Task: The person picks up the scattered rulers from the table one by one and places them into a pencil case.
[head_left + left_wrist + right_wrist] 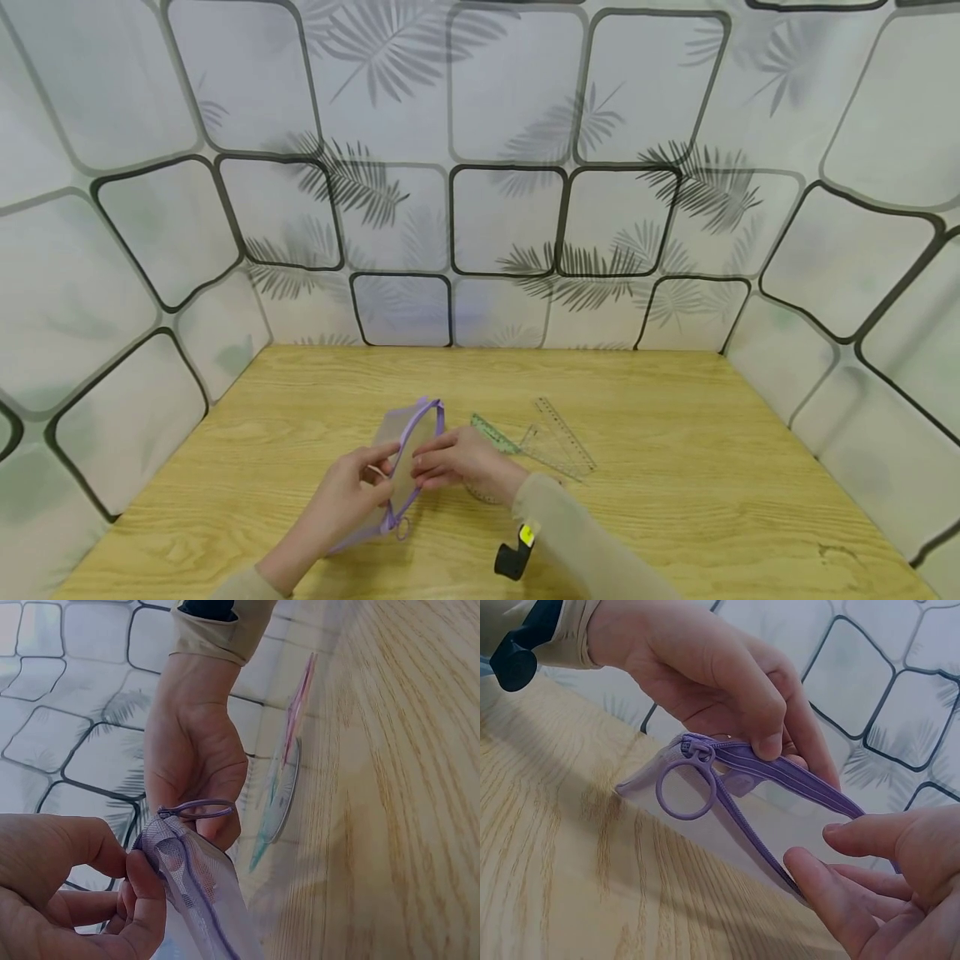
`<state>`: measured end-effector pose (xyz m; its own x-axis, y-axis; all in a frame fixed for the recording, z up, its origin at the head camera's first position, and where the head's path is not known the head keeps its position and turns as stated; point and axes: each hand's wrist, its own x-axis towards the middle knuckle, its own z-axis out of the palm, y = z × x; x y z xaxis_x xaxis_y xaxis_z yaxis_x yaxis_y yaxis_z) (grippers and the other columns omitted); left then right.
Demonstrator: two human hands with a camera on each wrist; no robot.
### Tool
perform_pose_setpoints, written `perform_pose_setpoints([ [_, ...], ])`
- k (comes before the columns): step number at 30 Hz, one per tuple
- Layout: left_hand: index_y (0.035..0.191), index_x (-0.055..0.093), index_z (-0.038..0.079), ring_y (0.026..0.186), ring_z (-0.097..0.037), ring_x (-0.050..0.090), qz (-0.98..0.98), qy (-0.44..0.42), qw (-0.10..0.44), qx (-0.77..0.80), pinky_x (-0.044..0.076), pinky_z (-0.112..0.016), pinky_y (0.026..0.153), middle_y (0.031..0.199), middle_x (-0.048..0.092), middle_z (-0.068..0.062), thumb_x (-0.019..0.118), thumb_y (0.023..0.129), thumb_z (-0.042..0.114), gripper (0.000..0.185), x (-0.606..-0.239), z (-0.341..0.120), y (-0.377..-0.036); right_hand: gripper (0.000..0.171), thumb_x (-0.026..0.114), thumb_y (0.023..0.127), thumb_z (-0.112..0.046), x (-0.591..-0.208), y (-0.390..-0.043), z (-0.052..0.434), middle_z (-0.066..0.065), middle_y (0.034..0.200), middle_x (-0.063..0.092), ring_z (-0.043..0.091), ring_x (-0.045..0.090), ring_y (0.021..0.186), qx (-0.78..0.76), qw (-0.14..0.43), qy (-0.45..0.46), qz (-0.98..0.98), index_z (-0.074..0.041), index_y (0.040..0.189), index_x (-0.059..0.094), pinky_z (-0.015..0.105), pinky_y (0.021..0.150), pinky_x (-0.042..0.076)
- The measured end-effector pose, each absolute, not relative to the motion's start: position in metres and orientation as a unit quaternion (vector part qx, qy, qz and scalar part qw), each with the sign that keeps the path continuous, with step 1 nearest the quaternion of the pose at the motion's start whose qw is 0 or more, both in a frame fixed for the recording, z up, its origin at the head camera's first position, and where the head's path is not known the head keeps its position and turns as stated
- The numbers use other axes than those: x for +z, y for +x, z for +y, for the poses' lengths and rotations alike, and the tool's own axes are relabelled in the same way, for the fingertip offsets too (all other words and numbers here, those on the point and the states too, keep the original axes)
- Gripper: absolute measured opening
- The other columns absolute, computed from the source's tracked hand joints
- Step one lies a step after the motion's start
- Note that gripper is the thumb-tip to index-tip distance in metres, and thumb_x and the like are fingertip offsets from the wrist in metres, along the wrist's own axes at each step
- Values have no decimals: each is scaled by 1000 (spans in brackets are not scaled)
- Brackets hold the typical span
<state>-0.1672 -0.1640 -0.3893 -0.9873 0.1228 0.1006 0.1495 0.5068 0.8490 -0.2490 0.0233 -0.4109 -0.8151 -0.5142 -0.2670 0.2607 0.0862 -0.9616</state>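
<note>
The left hand (pixel 354 482) pinches the rim of a purple-edged pouch (pixel 390 428) between thumb and bent fingers. The right hand (pixel 459 458) has its bent fingers parted slightly at the unzipped mouth; I cannot tell whether they grip its edge. The pouch sits at 3 o'clock from the left fingers, 9 o'clock from the right, over the counter (pixel 675 467).

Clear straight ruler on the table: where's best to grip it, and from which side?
Probably the far end of the clear straight ruler, pinched across its long edges from above and the right: it lies flat and slanted, while the clear set square crowds its left side farther down.
</note>
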Motion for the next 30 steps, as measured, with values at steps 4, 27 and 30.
perform_pose_setpoints([
  [4,132,56,-10,76,-10,60,-868,-79,16,-490,49,-17,58,96,60,-10,60,77,-6,55,-389,-164,-167,31,63,92,-1,-411,-250,26,22,104,74,14,74,74,-671,292,-97,675,10,121,65,25,70,63],
  [27,132,54,-13,76,-10,59,-861,-84,17,-501,57,-19,60,97,60,-12,60,77,-8,56,-390,-163,-166,36,65,91,-3,-411,-257,45,25,100,73,13,73,73,-657,258,-116,698,12,124,62,31,76,64],
  [30,132,54,-13,74,-10,60,-860,-82,16,-504,57,-18,60,96,60,-12,60,77,-8,56,-390,-163,-165,35,65,91,-4,-411,-257,48,24,99,74,13,72,73,-658,256,-115,699,12,123,63,31,76,64],
])
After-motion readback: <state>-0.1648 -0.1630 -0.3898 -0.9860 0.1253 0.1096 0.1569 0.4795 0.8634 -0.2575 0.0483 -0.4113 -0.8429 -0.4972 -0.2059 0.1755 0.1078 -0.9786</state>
